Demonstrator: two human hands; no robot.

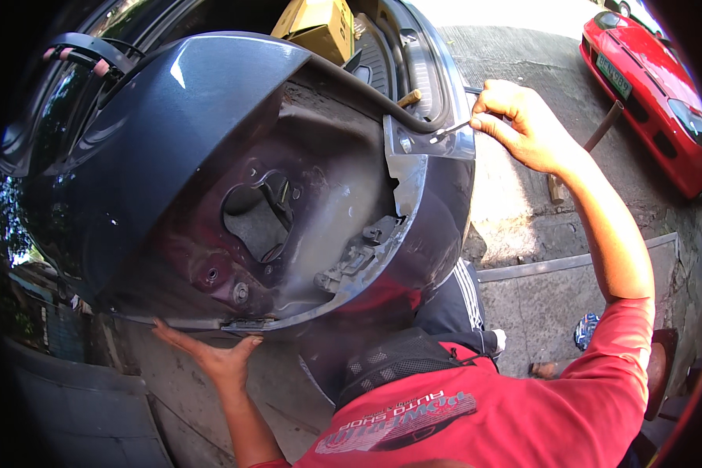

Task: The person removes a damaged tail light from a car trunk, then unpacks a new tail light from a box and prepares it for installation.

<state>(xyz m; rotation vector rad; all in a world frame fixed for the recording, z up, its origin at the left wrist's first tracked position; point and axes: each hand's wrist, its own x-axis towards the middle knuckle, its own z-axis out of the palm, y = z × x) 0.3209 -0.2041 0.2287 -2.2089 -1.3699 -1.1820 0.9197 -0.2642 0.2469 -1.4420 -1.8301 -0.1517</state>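
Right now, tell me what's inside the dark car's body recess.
Inside the recess, an irregular hole and a round metal fastener show. Whatever lies behind the jagged metal lip is covered.

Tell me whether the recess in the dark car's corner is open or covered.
Open: the recess shows its dusty inner walls directly, and the irregular hole inside it is plainly visible, with no cover across.

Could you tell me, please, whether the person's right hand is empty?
No, the right hand pinches a thin dark rod.
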